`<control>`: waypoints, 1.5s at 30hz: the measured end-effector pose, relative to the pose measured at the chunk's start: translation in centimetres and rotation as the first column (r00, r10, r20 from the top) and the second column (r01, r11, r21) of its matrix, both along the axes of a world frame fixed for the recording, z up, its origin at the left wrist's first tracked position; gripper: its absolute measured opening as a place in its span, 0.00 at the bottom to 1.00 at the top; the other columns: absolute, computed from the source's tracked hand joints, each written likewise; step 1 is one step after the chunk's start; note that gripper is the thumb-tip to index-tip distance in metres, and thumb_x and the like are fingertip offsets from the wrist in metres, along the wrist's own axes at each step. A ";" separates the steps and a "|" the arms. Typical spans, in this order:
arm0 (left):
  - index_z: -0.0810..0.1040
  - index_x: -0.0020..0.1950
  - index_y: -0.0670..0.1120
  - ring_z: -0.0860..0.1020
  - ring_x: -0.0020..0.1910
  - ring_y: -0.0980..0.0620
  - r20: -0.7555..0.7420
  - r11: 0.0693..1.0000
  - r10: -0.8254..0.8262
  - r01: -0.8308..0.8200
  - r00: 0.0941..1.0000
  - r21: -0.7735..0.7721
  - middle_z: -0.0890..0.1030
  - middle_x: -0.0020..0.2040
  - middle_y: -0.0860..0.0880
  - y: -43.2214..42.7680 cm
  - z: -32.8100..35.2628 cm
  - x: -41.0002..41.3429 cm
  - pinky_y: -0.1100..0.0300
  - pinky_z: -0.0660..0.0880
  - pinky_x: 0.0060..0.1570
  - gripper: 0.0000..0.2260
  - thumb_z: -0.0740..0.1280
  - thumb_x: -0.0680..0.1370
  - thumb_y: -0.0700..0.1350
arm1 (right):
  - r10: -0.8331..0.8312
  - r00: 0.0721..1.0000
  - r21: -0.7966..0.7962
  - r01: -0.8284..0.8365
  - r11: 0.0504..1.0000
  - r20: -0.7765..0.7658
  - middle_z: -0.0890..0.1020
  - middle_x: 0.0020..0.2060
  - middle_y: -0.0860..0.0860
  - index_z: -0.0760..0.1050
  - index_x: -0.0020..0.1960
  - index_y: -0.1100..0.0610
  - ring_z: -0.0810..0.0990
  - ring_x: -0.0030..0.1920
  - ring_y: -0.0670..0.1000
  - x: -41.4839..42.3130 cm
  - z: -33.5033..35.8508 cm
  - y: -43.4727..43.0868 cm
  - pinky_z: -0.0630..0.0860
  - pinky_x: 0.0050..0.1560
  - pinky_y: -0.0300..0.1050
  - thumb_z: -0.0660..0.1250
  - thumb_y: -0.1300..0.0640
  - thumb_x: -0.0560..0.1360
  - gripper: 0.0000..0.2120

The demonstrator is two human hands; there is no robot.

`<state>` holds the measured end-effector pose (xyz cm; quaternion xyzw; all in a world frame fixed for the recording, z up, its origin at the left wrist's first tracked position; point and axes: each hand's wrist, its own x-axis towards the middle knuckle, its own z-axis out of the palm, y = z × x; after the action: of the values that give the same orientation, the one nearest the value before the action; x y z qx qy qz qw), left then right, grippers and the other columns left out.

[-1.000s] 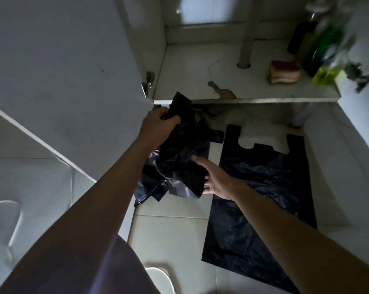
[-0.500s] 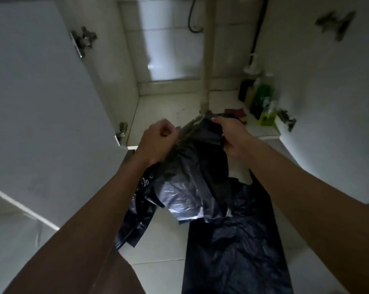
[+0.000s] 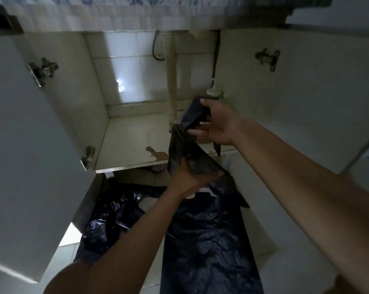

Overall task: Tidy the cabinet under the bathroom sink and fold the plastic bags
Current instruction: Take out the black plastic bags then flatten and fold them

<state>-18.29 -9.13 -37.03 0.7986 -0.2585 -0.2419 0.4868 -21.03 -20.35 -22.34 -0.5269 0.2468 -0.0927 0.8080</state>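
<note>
A black plastic bag (image 3: 182, 145) hangs stretched between my two hands in front of the open sink cabinet. My right hand (image 3: 216, 126) grips its upper end near the cabinet's right side. My left hand (image 3: 190, 177) pinches it lower down, just in front of the shelf edge. A second black bag (image 3: 209, 247) lies flat on the floor tiles below my arms. A crumpled heap of black bags (image 3: 107, 223) sits on the floor to its left, partly hidden by my left forearm.
The cabinet shelf (image 3: 132, 143) is stained near its front edge. A drain pipe (image 3: 171, 81) runs down its middle. Both cabinet doors stand open: the left door (image 3: 24, 145) close by, the right door (image 3: 295, 102) swung wide.
My view tilted up toward the cabinet. My right hand moved the bag's top end up and to the right, while my left hand slid lower along it, pulling it taut.
</note>
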 end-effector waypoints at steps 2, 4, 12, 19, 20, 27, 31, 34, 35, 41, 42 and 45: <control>0.62 0.71 0.51 0.75 0.57 0.60 -0.091 0.972 0.093 -0.110 0.991 -0.209 0.73 0.66 0.54 -0.7 0.4 -1.5 0.72 0.74 0.48 0.41 0.78 0.66 0.62 | -0.013 1.000 -0.018 0.013 1.000 0.002 0.77 0.61 0.61 0.67 0.72 0.59 0.81 0.53 0.62 -0.6 0.3 -0.4 0.84 0.35 0.53 0.60 0.50 0.83 0.20; 0.62 0.72 0.53 0.73 0.56 0.61 -0.038 0.921 0.174 -0.176 0.984 -0.347 0.71 0.63 0.57 -1.1 1.0 -3.0 0.75 0.69 0.49 0.40 0.76 0.67 0.62 | -0.077 0.997 -0.019 0.077 0.997 0.021 0.76 0.65 0.62 0.65 0.74 0.59 0.81 0.54 0.62 -1.2 0.7 -1.0 0.83 0.34 0.52 0.58 0.50 0.84 0.21; 0.71 0.57 0.48 0.79 0.51 0.48 0.249 0.965 0.250 -0.262 0.936 0.017 0.79 0.52 0.52 -1.0 -0.4 -3.9 0.54 0.77 0.48 0.19 0.71 0.72 0.54 | -0.130 0.990 0.110 0.123 0.986 0.061 0.70 0.71 0.65 0.55 0.79 0.58 0.77 0.62 0.68 -3.7 1.7 -1.8 0.74 0.62 0.67 0.55 0.49 0.85 0.26; 0.85 0.52 0.49 0.82 0.45 0.47 0.398 0.878 0.442 -0.478 0.804 -0.011 0.84 0.46 0.47 4.2 3.1 2.6 0.62 0.71 0.41 0.09 0.70 0.74 0.47 | -0.298 0.950 -0.195 0.276 0.941 -0.092 0.81 0.56 0.60 0.71 0.58 0.57 0.84 0.45 0.61 -6.8 0.5 -5.2 0.82 0.43 0.55 0.57 0.44 0.82 0.17; 0.85 0.50 0.50 0.82 0.44 0.47 0.426 0.874 0.454 -0.485 0.783 -0.039 0.85 0.44 0.47 4.6 4.5 3.5 0.62 0.70 0.41 0.08 0.71 0.73 0.47 | -0.288 0.943 -0.297 0.230 0.927 -0.166 0.83 0.53 0.59 0.73 0.59 0.57 0.84 0.45 0.60 -7.3 -0.2 -5.7 0.82 0.44 0.53 0.58 0.39 0.79 0.22; 0.85 0.50 0.54 0.81 0.48 0.48 0.694 0.933 0.060 -0.288 0.718 0.217 0.84 0.46 0.51 2.9 13.7 5.6 0.59 0.71 0.40 0.12 0.74 0.68 0.54 | -0.281 0.960 -0.941 0.093 0.326 -0.002 0.79 0.46 0.47 0.72 0.48 0.49 0.78 0.44 0.49 -8.0 -5.2 -4.4 0.76 0.42 0.47 0.72 0.28 0.61 0.28; 0.85 0.48 0.55 0.81 0.45 0.51 0.728 0.958 -0.084 -0.146 0.681 0.247 0.83 0.42 0.53 0.6 17.2 3.3 0.58 0.76 0.41 0.11 0.75 0.67 0.52 | -0.018 1.000 -0.954 0.000 0.301 -0.005 0.74 0.59 0.44 0.69 0.67 0.45 0.75 0.57 0.44 -6.5 -7.0 -2.4 0.75 0.54 0.44 0.77 0.37 0.64 0.36; 0.85 0.46 0.54 0.80 0.45 0.53 0.723 0.960 -0.123 -0.103 0.680 0.260 0.82 0.44 0.53 0.1 18.4 2.6 0.55 0.80 0.46 0.10 0.78 0.66 0.51 | -0.060 0.995 -0.939 0.099 0.329 0.084 0.83 0.41 0.51 0.80 0.51 0.55 0.83 0.44 0.52 -5.8 -7.6 -2.1 0.78 0.43 0.50 0.70 0.49 0.76 0.10; 0.84 0.47 0.54 0.80 0.46 0.53 0.727 0.959 -0.113 -0.117 0.677 0.259 0.82 0.45 0.52 0.3 18.6 2.7 0.56 0.80 0.46 0.11 0.79 0.66 0.50 | -0.068 0.995 -0.935 0.098 0.340 0.080 0.83 0.38 0.51 0.81 0.49 0.56 0.82 0.42 0.52 -5.8 -7.7 -2.4 0.78 0.42 0.50 0.69 0.51 0.77 0.08; 0.78 0.41 0.49 0.77 0.45 0.48 0.737 0.980 0.025 -0.160 0.675 0.114 0.79 0.45 0.47 1.8 18.7 4.4 0.60 0.66 0.37 0.11 0.78 0.68 0.50 | -0.088 0.996 -0.936 0.033 0.350 0.003 0.80 0.38 0.38 0.78 0.45 0.43 0.81 0.43 0.46 -6.6 -6.8 -4.2 0.74 0.39 0.40 0.70 0.49 0.75 0.02; 0.75 0.38 0.49 0.76 0.43 0.48 0.731 0.987 0.027 -0.134 0.681 0.089 0.78 0.42 0.47 1.7 18.7 4.3 0.59 0.64 0.35 0.12 0.78 0.68 0.51 | -0.074 0.996 -0.923 0.068 0.380 0.043 0.80 0.40 0.36 0.77 0.48 0.43 0.80 0.43 0.41 -6.6 -6.2 -3.7 0.74 0.40 0.36 0.71 0.48 0.75 0.04; 0.77 0.38 0.45 0.74 0.38 0.51 0.717 0.999 0.037 -0.049 0.696 -0.004 0.77 0.37 0.47 1.2 18.9 3.7 0.60 0.64 0.33 0.13 0.77 0.69 0.51 | -0.094 0.979 -0.879 0.204 0.431 0.181 0.78 0.37 0.37 0.80 0.52 0.50 0.74 0.35 0.33 -5.8 -4.4 -2.8 0.68 0.34 0.23 0.70 0.51 0.77 0.05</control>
<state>-14.64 -7.94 -18.18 0.8392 -0.4071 0.0977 0.3470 -26.86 -23.11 -26.78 -0.8434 0.1636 -0.3068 0.4096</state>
